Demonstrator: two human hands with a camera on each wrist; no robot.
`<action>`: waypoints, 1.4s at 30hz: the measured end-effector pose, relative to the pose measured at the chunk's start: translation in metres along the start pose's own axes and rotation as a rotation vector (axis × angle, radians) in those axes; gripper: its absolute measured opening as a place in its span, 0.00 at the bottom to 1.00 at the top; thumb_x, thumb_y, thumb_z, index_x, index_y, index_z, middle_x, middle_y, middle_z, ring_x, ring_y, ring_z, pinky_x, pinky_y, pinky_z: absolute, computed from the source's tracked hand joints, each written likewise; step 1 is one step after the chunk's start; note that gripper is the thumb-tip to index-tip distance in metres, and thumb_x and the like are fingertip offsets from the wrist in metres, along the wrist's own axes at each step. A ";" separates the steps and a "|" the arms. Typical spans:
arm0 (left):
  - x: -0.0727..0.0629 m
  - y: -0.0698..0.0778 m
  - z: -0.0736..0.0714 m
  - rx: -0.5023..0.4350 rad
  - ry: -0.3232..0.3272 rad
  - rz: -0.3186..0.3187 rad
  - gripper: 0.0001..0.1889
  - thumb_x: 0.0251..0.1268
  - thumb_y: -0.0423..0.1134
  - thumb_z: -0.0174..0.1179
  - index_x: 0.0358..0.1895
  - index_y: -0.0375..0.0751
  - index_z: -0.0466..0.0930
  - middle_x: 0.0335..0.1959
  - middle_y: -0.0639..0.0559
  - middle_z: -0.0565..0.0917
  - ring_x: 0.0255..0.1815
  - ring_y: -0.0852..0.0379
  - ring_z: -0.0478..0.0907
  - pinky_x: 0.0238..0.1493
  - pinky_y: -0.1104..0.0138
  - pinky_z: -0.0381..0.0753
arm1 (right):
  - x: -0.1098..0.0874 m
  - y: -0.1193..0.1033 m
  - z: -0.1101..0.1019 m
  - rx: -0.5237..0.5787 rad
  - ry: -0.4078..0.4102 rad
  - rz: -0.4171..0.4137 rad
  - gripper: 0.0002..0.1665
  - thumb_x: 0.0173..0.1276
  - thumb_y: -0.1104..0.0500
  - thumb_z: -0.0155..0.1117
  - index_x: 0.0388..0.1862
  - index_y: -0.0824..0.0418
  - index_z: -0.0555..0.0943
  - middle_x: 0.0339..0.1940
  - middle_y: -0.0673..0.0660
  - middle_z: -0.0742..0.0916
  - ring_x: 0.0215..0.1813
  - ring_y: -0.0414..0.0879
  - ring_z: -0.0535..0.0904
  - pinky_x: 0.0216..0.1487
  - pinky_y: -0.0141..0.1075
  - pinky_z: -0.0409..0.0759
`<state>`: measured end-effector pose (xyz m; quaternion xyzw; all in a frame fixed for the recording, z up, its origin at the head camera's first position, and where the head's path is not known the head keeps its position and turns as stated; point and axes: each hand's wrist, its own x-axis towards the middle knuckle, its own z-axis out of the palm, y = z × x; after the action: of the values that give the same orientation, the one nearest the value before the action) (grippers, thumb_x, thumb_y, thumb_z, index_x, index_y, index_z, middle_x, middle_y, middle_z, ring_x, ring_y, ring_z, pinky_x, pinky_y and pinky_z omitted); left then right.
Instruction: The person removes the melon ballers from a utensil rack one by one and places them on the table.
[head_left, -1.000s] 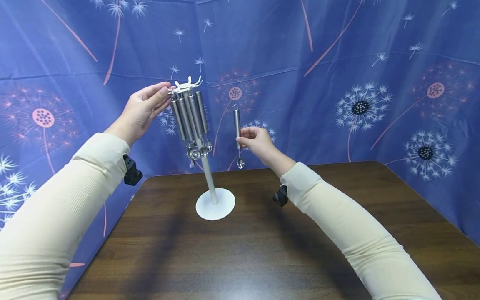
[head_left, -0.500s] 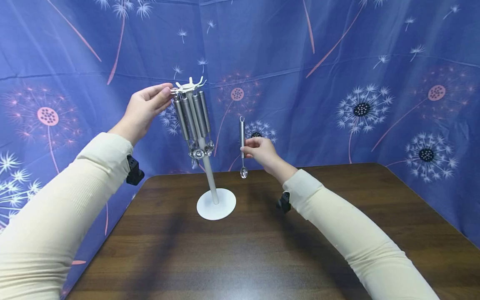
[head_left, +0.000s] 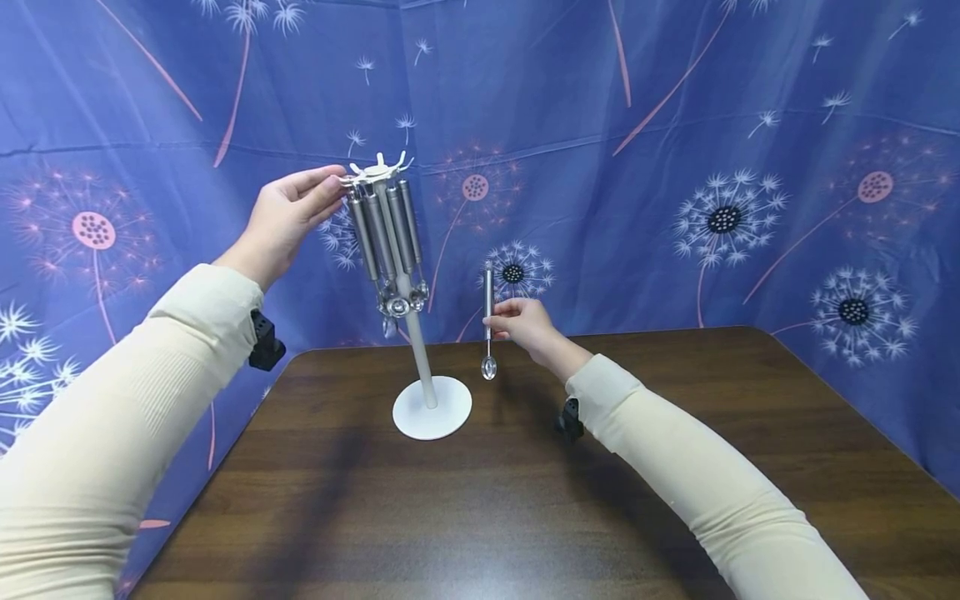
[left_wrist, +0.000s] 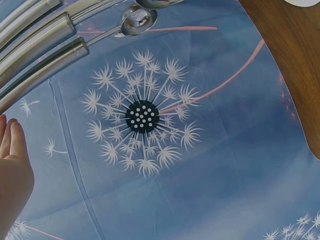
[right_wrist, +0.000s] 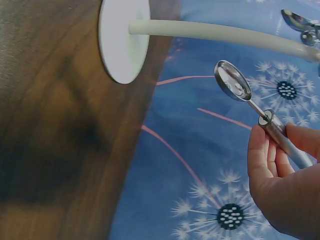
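There's your right hand [head_left: 527, 325] pinching a spoon [head_left: 489, 292] upright, bowl [head_left: 489, 367] just below the grip! Off to its left, your left hand [head_left: 283, 217] pinches the top edge of the rack [head_left: 421, 358], more spoons [head_left: 401, 229] dangling beneath.

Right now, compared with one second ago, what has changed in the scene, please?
The right hand has moved down, carrying the spoon lower, still upright with its bowl at the bottom. Nothing was newly gripped or released. The left hand stays at the top of the stand; the other spoons still hang there.
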<state>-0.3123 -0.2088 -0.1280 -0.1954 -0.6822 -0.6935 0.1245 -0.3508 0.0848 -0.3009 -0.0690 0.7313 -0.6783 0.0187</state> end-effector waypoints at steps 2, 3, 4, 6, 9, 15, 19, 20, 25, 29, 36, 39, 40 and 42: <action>0.001 -0.001 0.000 0.009 0.005 0.009 0.31 0.63 0.39 0.64 0.67 0.28 0.67 0.50 0.52 0.83 0.54 0.62 0.80 0.70 0.64 0.69 | 0.001 0.006 0.000 -0.002 -0.008 0.018 0.16 0.64 0.69 0.65 0.49 0.75 0.76 0.32 0.53 0.82 0.31 0.40 0.81 0.56 0.47 0.83; 0.001 -0.001 0.001 0.015 0.008 0.013 0.31 0.63 0.39 0.64 0.66 0.27 0.67 0.49 0.52 0.83 0.53 0.63 0.81 0.70 0.64 0.69 | 0.002 0.009 0.000 -0.005 -0.007 0.024 0.16 0.64 0.69 0.65 0.49 0.76 0.76 0.31 0.53 0.82 0.31 0.40 0.81 0.56 0.47 0.83; 0.001 -0.001 0.001 0.020 0.012 0.016 0.31 0.63 0.39 0.64 0.66 0.27 0.68 0.49 0.53 0.84 0.52 0.63 0.81 0.70 0.63 0.69 | 0.002 0.012 0.000 -0.003 -0.005 0.033 0.16 0.64 0.69 0.65 0.49 0.76 0.76 0.31 0.53 0.82 0.30 0.40 0.81 0.56 0.47 0.83; 0.002 -0.001 0.001 0.037 0.018 0.022 0.30 0.63 0.39 0.64 0.65 0.27 0.68 0.48 0.53 0.84 0.51 0.64 0.81 0.69 0.64 0.70 | 0.003 0.018 0.000 -0.008 -0.004 0.047 0.16 0.64 0.70 0.65 0.49 0.76 0.76 0.30 0.53 0.82 0.30 0.40 0.81 0.55 0.47 0.84; 0.003 -0.001 0.003 0.066 0.023 0.025 0.30 0.64 0.39 0.64 0.65 0.27 0.69 0.47 0.54 0.84 0.51 0.64 0.81 0.67 0.67 0.72 | 0.002 0.025 -0.001 -0.021 -0.001 0.061 0.15 0.64 0.71 0.64 0.48 0.77 0.75 0.28 0.53 0.82 0.28 0.40 0.81 0.56 0.48 0.83; 0.004 0.000 0.006 0.121 0.027 0.021 0.29 0.64 0.41 0.63 0.64 0.28 0.70 0.50 0.52 0.84 0.53 0.64 0.81 0.67 0.67 0.72 | 0.003 0.039 -0.002 -0.064 -0.002 0.104 0.14 0.64 0.71 0.64 0.47 0.77 0.76 0.28 0.54 0.82 0.32 0.46 0.83 0.56 0.49 0.83; 0.005 0.001 0.006 0.150 0.042 0.023 0.29 0.64 0.43 0.63 0.64 0.30 0.72 0.53 0.50 0.83 0.55 0.62 0.80 0.67 0.68 0.72 | 0.004 0.047 -0.003 -0.099 -0.002 0.131 0.15 0.64 0.70 0.65 0.47 0.76 0.76 0.30 0.55 0.82 0.33 0.46 0.83 0.55 0.50 0.83; 0.005 0.001 0.007 0.161 0.046 0.026 0.28 0.64 0.43 0.63 0.64 0.30 0.72 0.54 0.50 0.83 0.56 0.62 0.80 0.66 0.69 0.73 | 0.004 0.049 -0.003 -0.108 -0.005 0.133 0.15 0.64 0.70 0.65 0.47 0.77 0.76 0.30 0.55 0.81 0.32 0.46 0.82 0.55 0.49 0.83; 0.004 0.000 0.006 0.194 0.068 0.040 0.28 0.64 0.43 0.64 0.63 0.31 0.73 0.52 0.53 0.85 0.53 0.65 0.81 0.63 0.72 0.75 | 0.005 0.061 0.000 -0.149 -0.025 0.148 0.13 0.63 0.71 0.65 0.44 0.77 0.76 0.28 0.55 0.81 0.28 0.43 0.81 0.48 0.46 0.87; 0.003 -0.002 0.005 0.198 0.081 0.049 0.27 0.64 0.43 0.64 0.63 0.31 0.74 0.50 0.55 0.85 0.51 0.66 0.81 0.63 0.72 0.76 | 0.006 0.071 0.002 -0.168 -0.022 0.180 0.13 0.63 0.71 0.64 0.45 0.76 0.76 0.29 0.56 0.81 0.27 0.42 0.81 0.43 0.41 0.88; 0.002 -0.005 0.005 0.223 0.101 0.074 0.27 0.63 0.44 0.65 0.62 0.33 0.75 0.48 0.58 0.85 0.51 0.67 0.81 0.61 0.74 0.77 | 0.005 0.087 0.005 -0.154 -0.006 0.215 0.13 0.63 0.72 0.64 0.44 0.78 0.75 0.29 0.59 0.83 0.26 0.43 0.82 0.39 0.39 0.88; 0.002 -0.006 0.004 0.223 0.112 0.088 0.27 0.63 0.44 0.65 0.62 0.32 0.75 0.47 0.59 0.85 0.51 0.67 0.80 0.61 0.74 0.77 | 0.006 0.092 0.009 -0.161 -0.001 0.219 0.12 0.62 0.73 0.64 0.44 0.77 0.76 0.28 0.59 0.83 0.25 0.43 0.81 0.39 0.39 0.88; 0.002 -0.006 0.004 0.212 0.116 0.092 0.27 0.63 0.44 0.66 0.62 0.32 0.75 0.46 0.59 0.85 0.51 0.67 0.81 0.61 0.73 0.77 | 0.006 0.093 0.011 -0.164 -0.001 0.221 0.12 0.62 0.73 0.64 0.44 0.77 0.76 0.28 0.59 0.83 0.25 0.43 0.81 0.38 0.39 0.88; 0.001 -0.006 0.003 0.193 0.118 0.098 0.28 0.63 0.43 0.66 0.62 0.31 0.75 0.46 0.59 0.86 0.50 0.67 0.81 0.62 0.73 0.76 | 0.007 0.097 0.013 -0.175 -0.007 0.224 0.12 0.62 0.73 0.65 0.44 0.77 0.76 0.28 0.59 0.84 0.25 0.43 0.81 0.38 0.39 0.88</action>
<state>-0.3157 -0.2055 -0.1326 -0.1747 -0.7269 -0.6279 0.2165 -0.3637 0.0775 -0.3977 0.0093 0.7909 -0.6051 0.0908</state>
